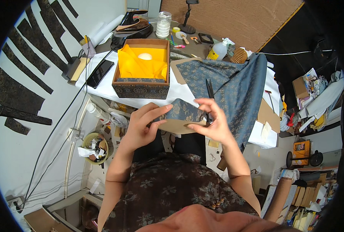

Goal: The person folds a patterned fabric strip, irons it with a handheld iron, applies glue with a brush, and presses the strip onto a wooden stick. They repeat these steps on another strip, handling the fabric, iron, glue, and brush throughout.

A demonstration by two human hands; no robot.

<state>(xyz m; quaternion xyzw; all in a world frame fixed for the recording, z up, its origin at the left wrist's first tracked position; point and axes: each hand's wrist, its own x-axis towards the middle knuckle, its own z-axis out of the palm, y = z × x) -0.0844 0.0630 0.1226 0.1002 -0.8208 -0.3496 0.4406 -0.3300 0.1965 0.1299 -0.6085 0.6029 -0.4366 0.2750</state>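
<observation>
Both hands hold a small board covered with blue floral brocade (pixel 186 111), its plain tan face turned toward me. My left hand (pixel 144 124) grips the left end, thumb on the tan side and fingers on the fabric. At the right end, my right hand (pixel 212 120) pinches the board with its thumb along the tan edge. Black scissors (pixel 209 88) point away from me beside the right fingers. Their handles are partly hidden behind that hand, so whether it also holds them is unclear. Beyond the hands stands an open patterned box (pixel 141 90) with yellow cloth (pixel 137 65) and a white round object (pixel 145 56) inside.
Blue floral fabric (pixel 233 87) drapes over the table's right side. A phone (pixel 101 74) lies left of the box. Farther back are an iron (pixel 133 24), a jar of white material (pixel 163 26) and a pump bottle (pixel 218 50). A waste basket (pixel 96 149) stands on the floor.
</observation>
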